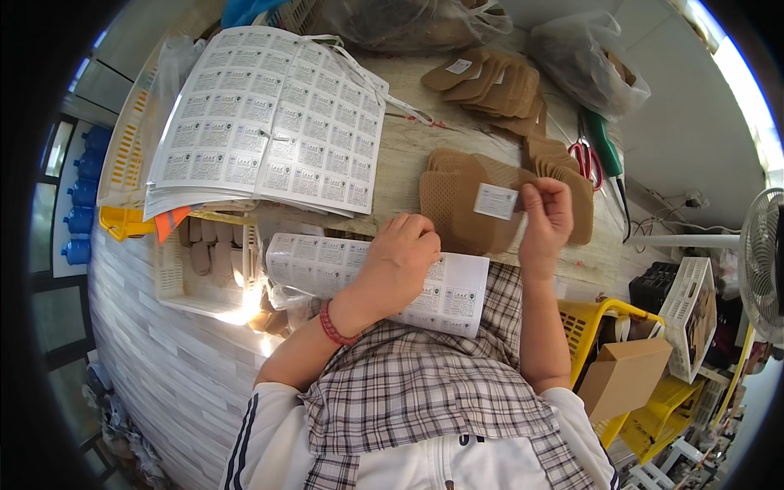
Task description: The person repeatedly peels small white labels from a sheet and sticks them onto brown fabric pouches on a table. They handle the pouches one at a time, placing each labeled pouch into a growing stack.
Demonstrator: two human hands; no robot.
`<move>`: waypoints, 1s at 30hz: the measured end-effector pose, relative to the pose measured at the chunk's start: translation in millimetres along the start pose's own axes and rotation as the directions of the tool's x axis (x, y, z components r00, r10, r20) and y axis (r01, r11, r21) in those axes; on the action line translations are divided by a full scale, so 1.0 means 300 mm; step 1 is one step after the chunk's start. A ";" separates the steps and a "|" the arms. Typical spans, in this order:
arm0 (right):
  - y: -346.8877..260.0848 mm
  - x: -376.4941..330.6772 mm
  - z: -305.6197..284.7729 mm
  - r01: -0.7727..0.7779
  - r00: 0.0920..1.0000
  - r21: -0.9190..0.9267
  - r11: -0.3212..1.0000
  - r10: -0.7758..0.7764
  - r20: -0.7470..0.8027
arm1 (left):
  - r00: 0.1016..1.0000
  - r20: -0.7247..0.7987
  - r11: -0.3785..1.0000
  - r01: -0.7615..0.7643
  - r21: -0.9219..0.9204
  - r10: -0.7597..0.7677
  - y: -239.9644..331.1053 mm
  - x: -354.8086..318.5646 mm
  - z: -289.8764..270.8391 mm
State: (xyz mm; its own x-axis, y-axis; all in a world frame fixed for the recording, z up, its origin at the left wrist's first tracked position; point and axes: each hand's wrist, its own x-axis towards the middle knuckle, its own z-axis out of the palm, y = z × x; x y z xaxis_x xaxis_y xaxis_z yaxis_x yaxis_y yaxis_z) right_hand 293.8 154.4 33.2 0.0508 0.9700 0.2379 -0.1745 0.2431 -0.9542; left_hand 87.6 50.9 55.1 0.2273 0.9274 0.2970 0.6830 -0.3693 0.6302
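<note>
Pale wood-grained worktable [400, 167] spreads before us at twelve o'clock, and grey-white plank flooring [155, 335] runs down from nine to seven. Reading the view as a clock, we find blue water jugs [79, 220] far out at nine and a standing fan [763, 265] at three.

Toward two o'clock, near the table's close edge, lies our overlapping group of brown dimpled pieces [445, 200], and on the uppermost sits a white label [495, 202]. Our right hand [545, 216] is just to three o'clock of that label, thumb and forefinger brought close together and the other fingers curled in; we cannot tell whether anything is pinched between them. Our left hand [404, 251] rests over a printed label sheet [457, 298] that lies across our lap below the table edge, its fingers bent and only slightly spread; whether they grip the sheet or merely press on it, we cannot tell. We wear a red wristband [333, 325] on that arm and a checked apron [425, 392].

At ten to eleven o'clock we have a thick stack of label sheets [269, 131], with more brown pieces fanned out [490, 86] at one. Red-handled scissors [586, 163] lie beside a green handle [602, 143] at two. Around four stands a yellow crate [600, 322] with a cardboard box [625, 380].
</note>
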 end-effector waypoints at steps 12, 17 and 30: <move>-0.170 -0.113 -0.046 0.498 0.850 -0.619 0.607 -0.204 0.485 | 0.987 -0.099 0.983 0.107 -0.152 -0.123 0.046 -0.026 0.016; -0.137 -0.220 0.045 0.608 0.761 -0.587 0.534 -0.181 0.623 | 0.986 -0.096 0.978 0.120 -0.168 -0.138 0.063 -0.038 0.005; -0.064 -0.271 0.009 0.762 0.645 -0.530 0.373 -0.350 0.680 | 0.950 0.040 0.905 0.307 -0.294 -0.309 0.039 -0.053 0.047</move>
State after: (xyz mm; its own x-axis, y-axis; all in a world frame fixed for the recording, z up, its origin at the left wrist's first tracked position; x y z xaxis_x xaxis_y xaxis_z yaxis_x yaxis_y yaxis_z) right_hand 290.4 70.9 32.8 -0.5744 0.5447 0.6110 0.4950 0.8256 -0.2708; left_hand 101.7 32.6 47.5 0.0332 0.9977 0.0587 0.4840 -0.0674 0.8725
